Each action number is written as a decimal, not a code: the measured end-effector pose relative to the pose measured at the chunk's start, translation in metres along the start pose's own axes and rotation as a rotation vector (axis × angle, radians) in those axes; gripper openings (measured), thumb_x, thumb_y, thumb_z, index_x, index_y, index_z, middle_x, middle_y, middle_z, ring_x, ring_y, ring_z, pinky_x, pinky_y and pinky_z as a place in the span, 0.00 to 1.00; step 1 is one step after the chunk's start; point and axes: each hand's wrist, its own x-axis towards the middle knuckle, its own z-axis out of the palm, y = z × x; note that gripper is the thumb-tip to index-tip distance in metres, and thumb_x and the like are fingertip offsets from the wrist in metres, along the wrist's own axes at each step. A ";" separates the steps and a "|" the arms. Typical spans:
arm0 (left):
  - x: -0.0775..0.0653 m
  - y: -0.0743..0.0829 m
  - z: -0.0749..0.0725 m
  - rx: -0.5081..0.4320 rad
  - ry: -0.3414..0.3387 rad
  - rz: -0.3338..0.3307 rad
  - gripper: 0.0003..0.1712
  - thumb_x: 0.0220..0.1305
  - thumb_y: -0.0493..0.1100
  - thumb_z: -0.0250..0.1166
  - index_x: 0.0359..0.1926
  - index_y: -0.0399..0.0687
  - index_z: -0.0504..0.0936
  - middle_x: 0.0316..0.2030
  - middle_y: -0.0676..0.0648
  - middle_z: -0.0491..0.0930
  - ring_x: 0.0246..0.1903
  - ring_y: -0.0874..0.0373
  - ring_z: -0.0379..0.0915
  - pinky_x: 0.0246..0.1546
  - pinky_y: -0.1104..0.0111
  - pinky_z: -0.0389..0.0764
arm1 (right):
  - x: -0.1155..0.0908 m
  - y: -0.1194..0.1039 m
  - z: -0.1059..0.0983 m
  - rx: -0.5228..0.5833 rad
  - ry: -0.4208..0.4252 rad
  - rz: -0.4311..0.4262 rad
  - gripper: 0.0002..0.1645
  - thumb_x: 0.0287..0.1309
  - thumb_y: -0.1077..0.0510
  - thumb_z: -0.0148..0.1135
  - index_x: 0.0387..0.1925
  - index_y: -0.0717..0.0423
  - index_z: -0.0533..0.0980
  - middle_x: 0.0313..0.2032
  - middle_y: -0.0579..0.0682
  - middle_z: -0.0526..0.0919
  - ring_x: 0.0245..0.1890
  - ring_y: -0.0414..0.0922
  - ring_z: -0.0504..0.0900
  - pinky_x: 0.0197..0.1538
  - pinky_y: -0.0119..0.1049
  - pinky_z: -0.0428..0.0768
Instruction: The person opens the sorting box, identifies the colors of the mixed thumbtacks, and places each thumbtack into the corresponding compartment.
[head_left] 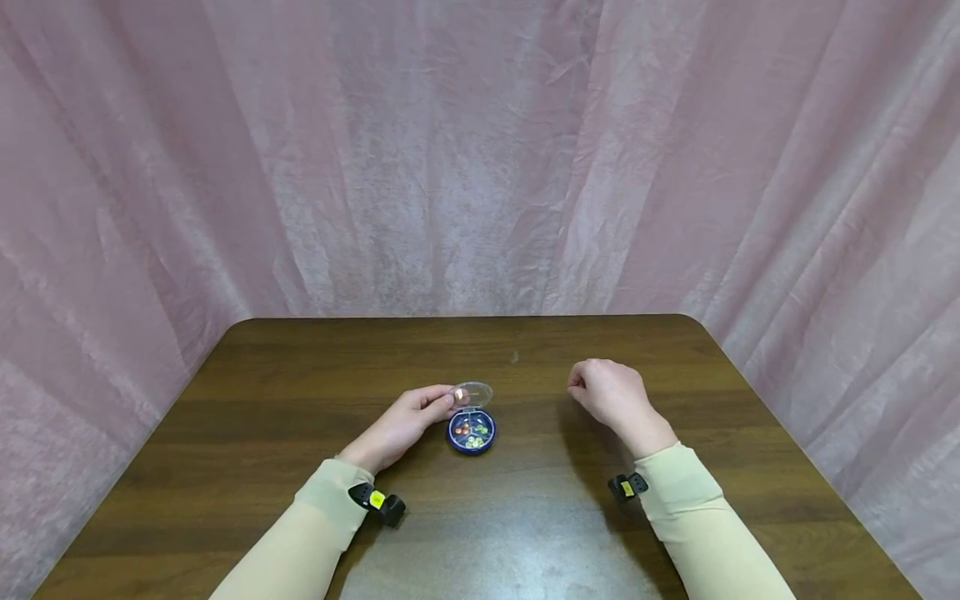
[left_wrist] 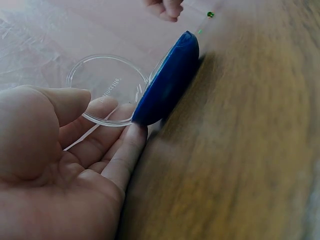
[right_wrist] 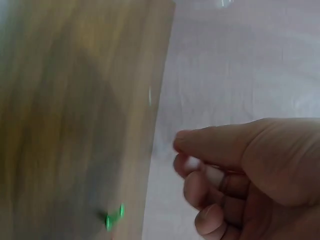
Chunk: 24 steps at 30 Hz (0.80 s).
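A round blue pill case (head_left: 470, 432) rests on the table with its clear lid (head_left: 472, 395) raised. Small orange, green and yellowish pieces lie in its divided compartments. My left hand (head_left: 408, 421) pinches the lid's edge between thumb and fingers, and a fingertip meets the blue base (left_wrist: 169, 82) in the left wrist view. To the right, my right hand (head_left: 609, 392) hovers above the table. Its fingers (right_wrist: 196, 190) curl loosely towards the thumb, and nothing shows in them. A small green piece (right_wrist: 115, 217), blurred, is on the table near this hand.
The brown wooden table (head_left: 262, 367) has rounded far corners. Pink curtains (head_left: 465, 167) hang behind it and at both sides. A faint small clear speck (head_left: 515, 357) sits on the tabletop near the far edge.
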 end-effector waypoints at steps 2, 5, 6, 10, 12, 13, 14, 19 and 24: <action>0.000 0.000 0.000 0.001 0.003 -0.001 0.23 0.76 0.51 0.55 0.64 0.46 0.77 0.58 0.47 0.79 0.60 0.57 0.74 0.61 0.65 0.71 | -0.002 0.014 -0.005 -0.004 -0.042 0.044 0.08 0.55 0.57 0.64 0.23 0.40 0.79 0.25 0.37 0.79 0.26 0.40 0.76 0.29 0.41 0.76; -0.001 0.000 -0.001 0.001 0.004 -0.001 0.23 0.76 0.51 0.55 0.64 0.46 0.77 0.58 0.47 0.79 0.59 0.57 0.74 0.60 0.65 0.72 | -0.005 0.030 -0.011 -0.013 -0.087 0.103 0.09 0.53 0.58 0.62 0.20 0.42 0.78 0.22 0.39 0.76 0.24 0.41 0.74 0.26 0.41 0.73; -0.001 0.000 -0.001 0.000 0.003 0.001 0.23 0.76 0.50 0.55 0.64 0.45 0.77 0.58 0.47 0.79 0.60 0.57 0.74 0.61 0.65 0.72 | -0.006 0.035 -0.012 -0.015 -0.097 0.121 0.10 0.53 0.58 0.61 0.20 0.43 0.78 0.21 0.39 0.76 0.24 0.41 0.73 0.25 0.41 0.72; -0.002 -0.001 -0.003 0.001 -0.005 0.006 0.23 0.76 0.50 0.55 0.65 0.46 0.76 0.58 0.47 0.79 0.60 0.56 0.73 0.61 0.64 0.71 | -0.008 0.046 -0.013 -0.025 -0.119 0.167 0.12 0.49 0.60 0.59 0.16 0.43 0.78 0.18 0.40 0.74 0.23 0.43 0.73 0.23 0.41 0.71; -0.002 0.000 -0.003 0.008 -0.008 0.008 0.23 0.76 0.51 0.55 0.65 0.47 0.77 0.59 0.48 0.79 0.60 0.56 0.74 0.62 0.64 0.71 | -0.008 0.049 -0.012 -0.031 -0.124 0.177 0.13 0.46 0.61 0.57 0.12 0.43 0.74 0.17 0.41 0.73 0.22 0.43 0.72 0.22 0.42 0.70; -0.003 0.000 -0.003 0.012 -0.010 0.009 0.23 0.76 0.52 0.55 0.65 0.47 0.77 0.59 0.48 0.79 0.60 0.57 0.74 0.62 0.63 0.70 | -0.008 0.049 -0.011 -0.036 -0.128 0.183 0.14 0.45 0.62 0.55 0.11 0.43 0.72 0.17 0.42 0.72 0.22 0.44 0.71 0.21 0.42 0.69; -0.003 0.000 -0.003 0.011 -0.009 0.008 0.23 0.75 0.52 0.55 0.64 0.48 0.77 0.59 0.48 0.79 0.60 0.57 0.74 0.62 0.63 0.70 | -0.008 0.050 -0.010 -0.040 -0.132 0.190 0.15 0.44 0.62 0.54 0.09 0.44 0.69 0.16 0.43 0.72 0.22 0.44 0.71 0.21 0.42 0.69; -0.002 0.000 -0.002 0.004 -0.005 0.003 0.22 0.75 0.51 0.56 0.63 0.47 0.78 0.58 0.48 0.79 0.60 0.56 0.74 0.61 0.64 0.71 | -0.009 0.053 -0.006 -0.063 -0.136 0.252 0.18 0.48 0.60 0.62 0.10 0.45 0.68 0.19 0.45 0.74 0.23 0.47 0.74 0.23 0.47 0.74; -0.002 0.000 -0.001 0.003 -0.002 0.002 0.22 0.75 0.50 0.56 0.63 0.47 0.78 0.58 0.48 0.79 0.60 0.55 0.73 0.61 0.64 0.72 | -0.009 0.055 -0.002 -0.059 -0.133 0.256 0.17 0.47 0.62 0.60 0.09 0.46 0.67 0.18 0.47 0.75 0.23 0.48 0.75 0.23 0.49 0.75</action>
